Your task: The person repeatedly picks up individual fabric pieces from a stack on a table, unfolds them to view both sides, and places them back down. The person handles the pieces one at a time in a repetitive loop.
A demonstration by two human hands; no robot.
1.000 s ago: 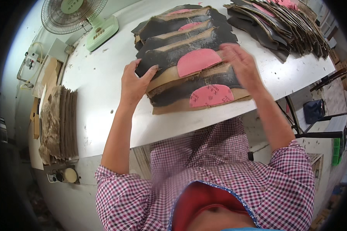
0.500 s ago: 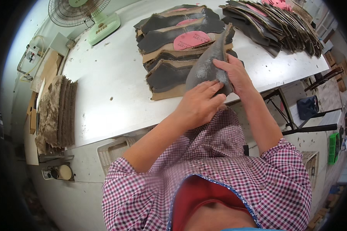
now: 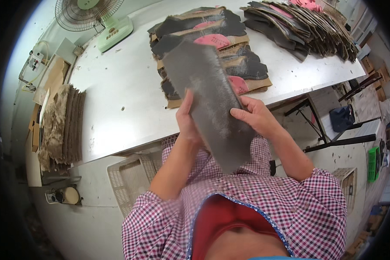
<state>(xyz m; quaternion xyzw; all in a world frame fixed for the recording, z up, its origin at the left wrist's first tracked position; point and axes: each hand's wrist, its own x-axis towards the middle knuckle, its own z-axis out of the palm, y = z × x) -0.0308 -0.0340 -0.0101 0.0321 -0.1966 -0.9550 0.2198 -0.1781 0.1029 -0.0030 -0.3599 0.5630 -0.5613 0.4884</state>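
A dark grey cut piece of fleece-backed hide (image 3: 210, 104), smooth side up with whitish scuffs, is held slantwise between my two hands above the table's front edge. My left hand (image 3: 188, 121) grips its left edge, thumb up along the side, other fingers mostly hidden. On the right edge my right hand (image 3: 258, 116) pinches the piece, thumb on top and fingers underneath. Just behind it lies an overlapping stack of similar grey pieces (image 3: 234, 26) with brown fuzzy edges, brown card-like layers and pink labels (image 3: 213, 40). The held piece covers part of this stack.
Another fanned pile of grey pieces (image 3: 299, 32) sits at the back right of the white table (image 3: 117, 86). A green fan (image 3: 115, 32) stands back left. Brown furry pieces (image 3: 60, 128) are stacked at the left edge. A plastic basket (image 3: 128, 177) is below the table.
The piece has turned from edge-on to broad side up and come closer to my body. My left hand has shifted from its lower face to its left edge.
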